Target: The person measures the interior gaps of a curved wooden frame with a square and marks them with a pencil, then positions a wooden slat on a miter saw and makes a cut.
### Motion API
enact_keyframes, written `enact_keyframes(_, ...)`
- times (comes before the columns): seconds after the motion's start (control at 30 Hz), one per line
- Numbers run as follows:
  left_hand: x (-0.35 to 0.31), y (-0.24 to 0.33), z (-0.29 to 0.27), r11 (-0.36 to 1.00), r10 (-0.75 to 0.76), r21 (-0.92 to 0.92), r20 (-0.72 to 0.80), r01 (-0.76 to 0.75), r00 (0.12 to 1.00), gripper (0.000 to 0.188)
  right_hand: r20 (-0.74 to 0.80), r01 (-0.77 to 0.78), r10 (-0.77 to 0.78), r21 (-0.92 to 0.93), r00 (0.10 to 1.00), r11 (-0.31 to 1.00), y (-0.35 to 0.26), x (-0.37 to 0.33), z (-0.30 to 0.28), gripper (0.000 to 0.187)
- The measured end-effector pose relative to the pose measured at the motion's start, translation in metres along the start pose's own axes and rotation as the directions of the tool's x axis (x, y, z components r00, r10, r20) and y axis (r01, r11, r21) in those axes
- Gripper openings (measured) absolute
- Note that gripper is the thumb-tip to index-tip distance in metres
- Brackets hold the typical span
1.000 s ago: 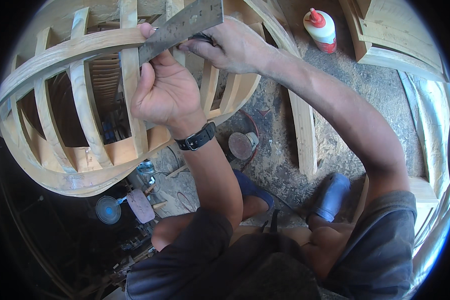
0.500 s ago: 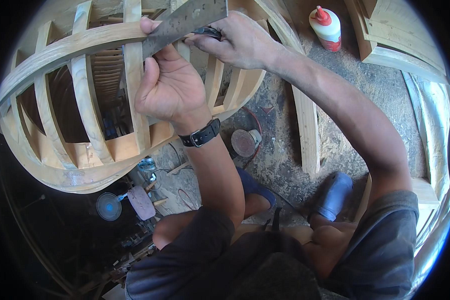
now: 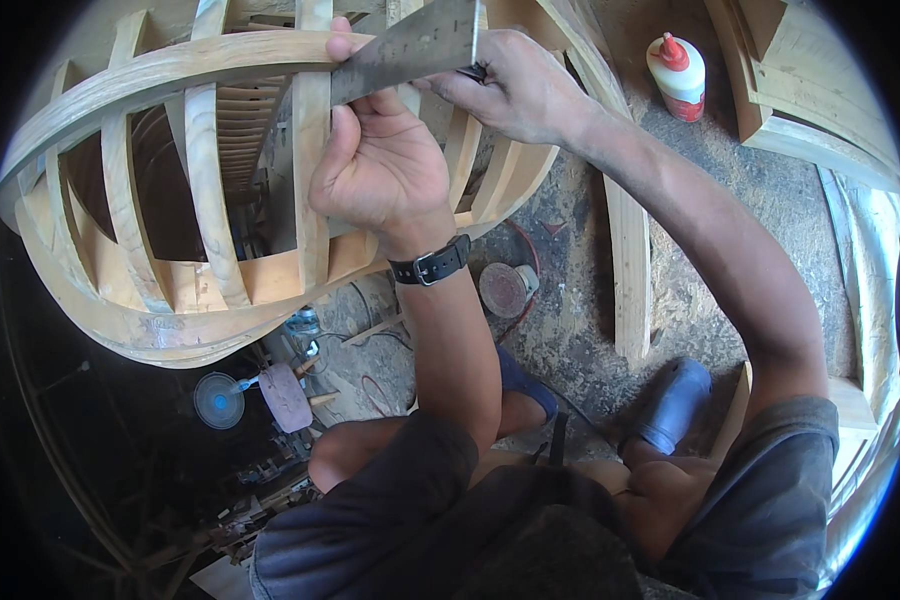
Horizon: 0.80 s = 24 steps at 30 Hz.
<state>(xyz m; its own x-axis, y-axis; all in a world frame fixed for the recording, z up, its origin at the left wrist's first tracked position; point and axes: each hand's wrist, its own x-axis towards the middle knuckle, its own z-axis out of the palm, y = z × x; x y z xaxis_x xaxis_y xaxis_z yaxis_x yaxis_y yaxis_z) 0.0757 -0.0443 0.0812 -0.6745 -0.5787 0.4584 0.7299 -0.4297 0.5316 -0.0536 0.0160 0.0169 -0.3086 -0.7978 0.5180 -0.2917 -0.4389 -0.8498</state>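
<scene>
We take the ribbed wooden frame (image 3: 206,180) as landmark. Metal blade (image 3: 410,48): flat, tilted up to the right, lying across the frame's upper part, its left end at the curved wooden strip (image 3: 180,62) that crosses the ribs. Left hand (image 3: 385,165): in front of the frame, palm up, half curled; its fingers pass behind the blade, one fingertip shows by the strip, and the thumb stands free. We cannot tell how firmly it has hold of the blade. Right hand (image 3: 525,85): over the frame's right part, closed around a dark tool (image 3: 478,72), mostly hidden, near the blade's right end. We cannot make out its working tip.

Surroundings: we record a white bottle with a red cap (image 3: 678,80) well to the right of the frame, a long wooden beam (image 3: 632,280) nearer on that side, and a round disc (image 3: 505,290) just beyond the frame's near right edge.
</scene>
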Motion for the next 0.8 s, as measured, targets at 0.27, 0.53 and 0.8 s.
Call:
enact_keyframes(0.27, -0.002, 0.002, 0.003, 0.979, 0.05, 0.202, -0.077, -0.033, 0.996, 0.066, -0.148, 0.1, -0.101, -0.013, 0.984, 0.995, 0.008, -0.001, 0.009, 0.026)
enact_keyframes(0.53, -0.004, 0.0, 0.009, 0.992, 0.035, 0.129, -0.168, -0.013, 0.985, 0.057, -0.172, 0.101, -0.093, 0.037, 0.981, 0.994, 0.01, 0.001, 0.011, 0.038)
enact_keyframes(0.8, -0.005, 0.004, 0.007, 0.987, 0.036, 0.16, -0.107, -0.019, 0.994, 0.058, 0.016, -0.04, 0.04, 0.002, 0.999, 0.999, -0.005, 0.002, 0.001, 0.038)
